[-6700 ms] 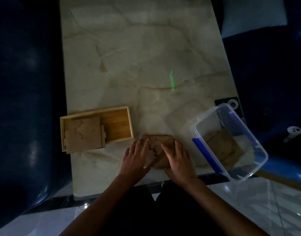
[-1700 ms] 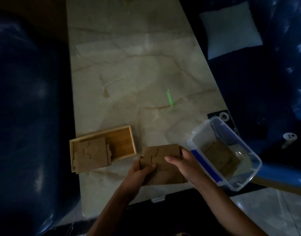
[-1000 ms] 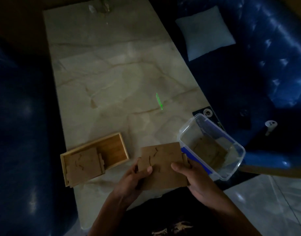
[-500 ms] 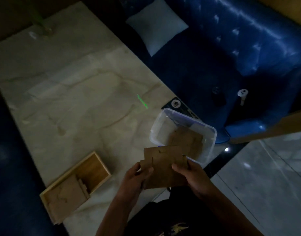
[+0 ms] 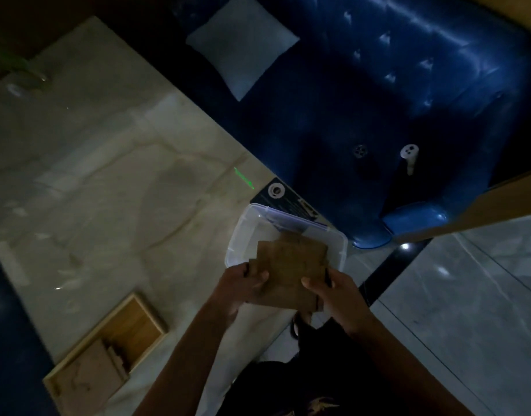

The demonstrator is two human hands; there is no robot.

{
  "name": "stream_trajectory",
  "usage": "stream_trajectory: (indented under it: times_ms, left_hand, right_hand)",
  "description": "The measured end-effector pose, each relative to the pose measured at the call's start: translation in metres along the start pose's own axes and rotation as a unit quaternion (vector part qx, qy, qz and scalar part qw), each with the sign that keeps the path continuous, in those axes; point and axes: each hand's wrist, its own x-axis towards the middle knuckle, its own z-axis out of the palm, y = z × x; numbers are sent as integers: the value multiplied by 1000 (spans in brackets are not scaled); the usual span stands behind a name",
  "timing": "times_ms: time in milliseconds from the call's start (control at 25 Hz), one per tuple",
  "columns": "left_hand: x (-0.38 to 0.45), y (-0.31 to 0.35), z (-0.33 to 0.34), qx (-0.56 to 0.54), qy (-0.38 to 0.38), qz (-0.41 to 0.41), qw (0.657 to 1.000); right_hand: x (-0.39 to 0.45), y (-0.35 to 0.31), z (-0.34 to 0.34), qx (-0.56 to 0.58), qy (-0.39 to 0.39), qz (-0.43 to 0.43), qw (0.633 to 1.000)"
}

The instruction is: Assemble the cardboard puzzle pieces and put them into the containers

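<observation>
While the room is dim, both hands hold one assembled cardboard puzzle (image 5: pixel 291 271) flat above the near edge of a clear plastic tub (image 5: pixel 243 232) — the left hand (image 5: pixel 243 283) pinches its 9 o'clock edge, thumb on top, and the right hand (image 5: pixel 333 288) grips its 3 o'clock edge. At 7 o'clock on the marble table (image 5: pixel 108 190), a wooden box (image 5: pixel 138 319) holds another puzzle (image 5: pixel 90 376). A blue sofa (image 5: pixel 408 85) with a pale cushion (image 5: pixel 243 46) sits at 1 o'clock.

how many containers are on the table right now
2. A clear plastic container sits at the table's right edge, partly behind the cardboard puzzle held in both hands. A wooden box sits at the near left corner.
</observation>
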Motion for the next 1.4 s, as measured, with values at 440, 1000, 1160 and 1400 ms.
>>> stream_trajectory:
  times_ms: [440, 1000, 1160, 1400]
  left_hand:
    - [76, 24, 16, 120, -1, -53, 991]
    - [99, 0, 39, 237, 49, -36, 969]
    - [100, -8, 46, 377, 65, -11, 924]
    - [90, -15, 57, 498, 101, 12, 861]
  right_hand:
    - [66, 24, -68, -142, 123, 87, 978]
    - [67, 23, -61, -164, 86, 27, 982]
    - [67, 24, -59, -186, 88, 19, 978]
    - [67, 30, -57, -178, 89, 16, 980]
